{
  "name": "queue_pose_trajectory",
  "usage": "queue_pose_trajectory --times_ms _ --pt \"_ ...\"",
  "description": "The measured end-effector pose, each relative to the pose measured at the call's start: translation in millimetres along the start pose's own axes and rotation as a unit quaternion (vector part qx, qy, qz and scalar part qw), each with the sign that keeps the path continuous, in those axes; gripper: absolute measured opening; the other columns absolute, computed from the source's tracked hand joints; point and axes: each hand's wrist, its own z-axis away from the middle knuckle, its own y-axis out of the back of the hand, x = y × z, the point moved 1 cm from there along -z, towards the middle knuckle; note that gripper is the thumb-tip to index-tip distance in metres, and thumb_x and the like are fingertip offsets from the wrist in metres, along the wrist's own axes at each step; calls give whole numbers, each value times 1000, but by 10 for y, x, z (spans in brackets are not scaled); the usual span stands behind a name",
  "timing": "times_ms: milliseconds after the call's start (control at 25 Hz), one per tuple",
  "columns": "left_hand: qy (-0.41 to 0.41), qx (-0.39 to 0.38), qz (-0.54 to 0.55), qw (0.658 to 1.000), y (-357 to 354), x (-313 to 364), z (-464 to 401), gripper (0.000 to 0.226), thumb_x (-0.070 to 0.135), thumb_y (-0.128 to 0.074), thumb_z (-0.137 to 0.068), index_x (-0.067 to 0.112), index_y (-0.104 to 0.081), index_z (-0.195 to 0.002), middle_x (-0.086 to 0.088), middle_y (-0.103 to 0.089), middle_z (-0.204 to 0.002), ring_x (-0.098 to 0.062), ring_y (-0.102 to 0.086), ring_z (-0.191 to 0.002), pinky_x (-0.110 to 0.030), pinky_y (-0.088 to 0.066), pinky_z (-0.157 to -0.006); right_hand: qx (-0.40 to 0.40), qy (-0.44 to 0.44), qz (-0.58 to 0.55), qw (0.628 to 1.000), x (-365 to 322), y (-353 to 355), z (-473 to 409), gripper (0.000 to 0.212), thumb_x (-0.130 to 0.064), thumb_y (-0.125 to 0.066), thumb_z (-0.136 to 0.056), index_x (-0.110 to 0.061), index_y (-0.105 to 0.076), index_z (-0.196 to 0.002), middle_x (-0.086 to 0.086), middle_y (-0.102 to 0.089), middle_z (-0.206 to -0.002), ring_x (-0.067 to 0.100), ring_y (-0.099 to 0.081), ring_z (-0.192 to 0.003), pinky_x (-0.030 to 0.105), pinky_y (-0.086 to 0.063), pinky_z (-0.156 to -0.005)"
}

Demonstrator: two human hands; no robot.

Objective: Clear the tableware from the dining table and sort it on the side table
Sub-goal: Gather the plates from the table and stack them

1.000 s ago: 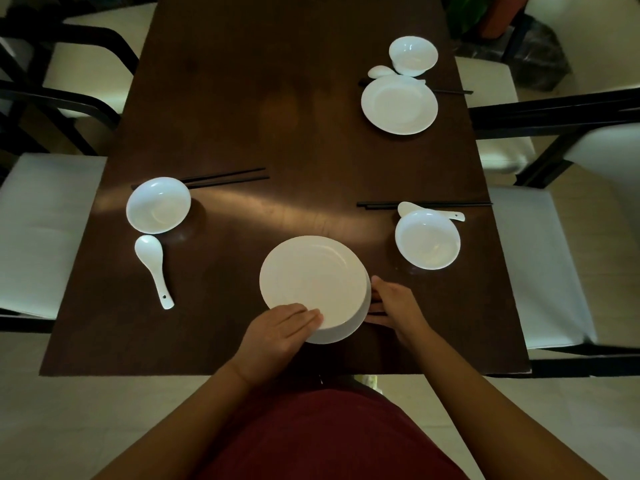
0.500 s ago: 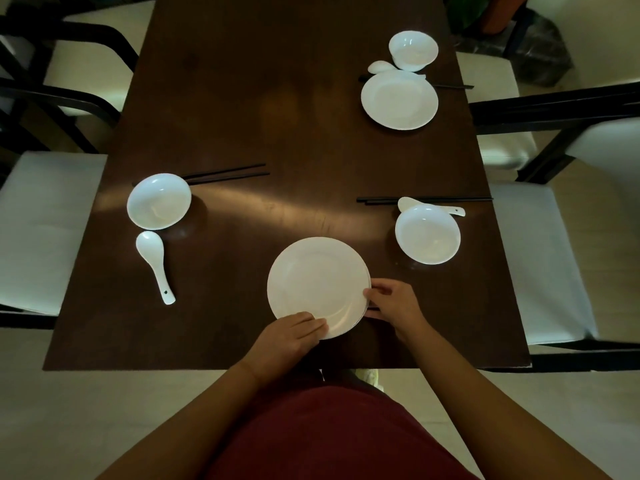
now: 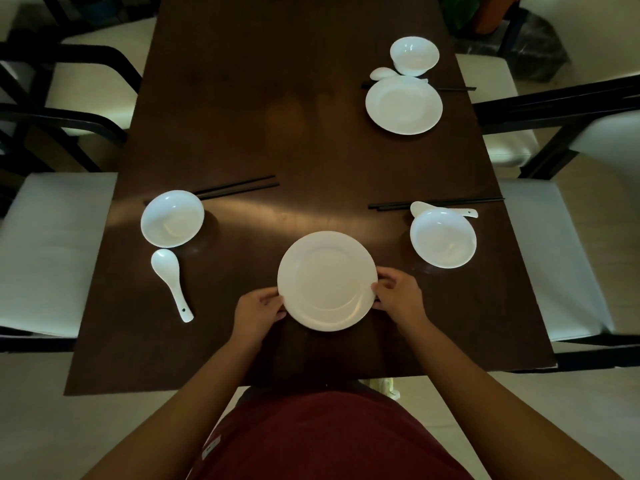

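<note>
While both hands [image 3: 258, 311] grip it — plate [image 3: 326, 280] empty.

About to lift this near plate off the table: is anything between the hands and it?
Nothing visible. The left hand and right hand already grip opposite edges of the near plate. The closest pieces, the spoon and the right bowl, sit apart from it.

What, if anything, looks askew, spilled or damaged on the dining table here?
Nothing looks spilled or broken. Both hands, left hand and right hand, grip the near plate. One oddity: the far plate lies on top of its chopsticks, whose ends stick out on both sides.
</note>
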Motion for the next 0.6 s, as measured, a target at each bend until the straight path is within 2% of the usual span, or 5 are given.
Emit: queue_pose_trajectory --times_ms 120,240,320,480,600 --pt "69 -5 78 995 20 146 -157 25 4 -60 -87 1 -64 -111 -7 -65 -93 -10 -62 -79 -27 -53 -74 22 29 26 999 -205 -51 -107 30 -3 -57 -85 -15 -67 -111 -1 -64 -93 22 -65 -84 37 -59 -72" --pt "96 -10 113 989 16 300 -367 25 3 -61 -85 3 -64 -110 -10 -66 -103 -16 -63 -87 -31 -52 -79 45 29 50 997 -396 -125 -268 28 -7 -59 -86 -14 -66 -113 -1 -61 -95 19 -61 -85 40 -58 -78" --pt "97 -9 129 987 -12 411 -514 32 1 -62 -83 4 -62 -114 -8 -65 -106 -19 -63 -93 -32 -53 -80 66 27 85 994 -528 -180 -394 23 -10 -58 -88 -13 -67 -109 -1 -61 -90 18 -60 -82 37 -56 -80" --pt "77 40 139 986 -136 690 -826 42 -7 -61 -80 4 -59 -121 -9 -64 -105 -17 -61 -86 -31 -53 -78 73 64 204 974 -864 -238 -686 18 -7 -52 -86 -10 -69 -91 9 -70 -90 14 -56 -69 21 -44 -56" --pt "51 74 120 989 -230 899 -1096 42 -7 -60 -81 4 -59 -121 -12 -66 -112 -17 -61 -85 -31 -53 -76 67 96 246 962 -1151 -205 -1010 20 -4 -51 -87 -6 -66 -99 12 -69 -97 18 -56 -77 25 -44 -68"
